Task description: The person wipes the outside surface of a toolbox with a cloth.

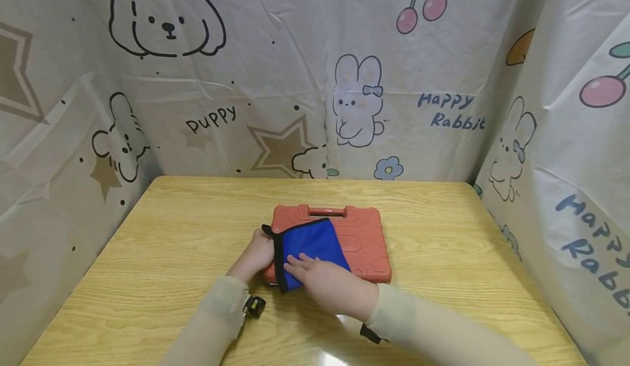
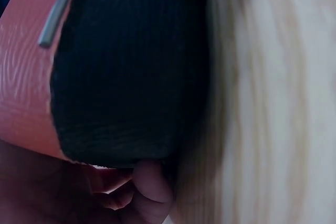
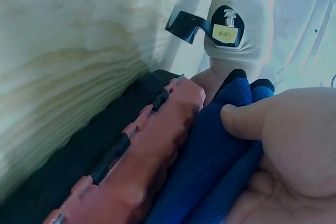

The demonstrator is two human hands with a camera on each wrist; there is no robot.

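Note:
A red hard plastic case (image 1: 366,245) with a carrying handle lies on the table. Over its left part is a blue cloth (image 1: 307,240) with black edging, which hangs past the case's near edge. My left hand (image 1: 261,251) holds the case at its left end; in the left wrist view its curled fingers (image 2: 149,190) are against the dark lower half. My right hand (image 1: 327,286) lies on the cloth with its fingers extended. In the right wrist view, the right thumb (image 3: 247,121) touches the cloth (image 3: 210,140), which is folded in layers.
The wooden table (image 1: 197,207) extends on all sides of the case. Printed sheets (image 1: 275,81) hang behind and beside it. A small black device (image 1: 255,306) is strapped to the left wrist. Black latches (image 3: 110,158) line the case's side.

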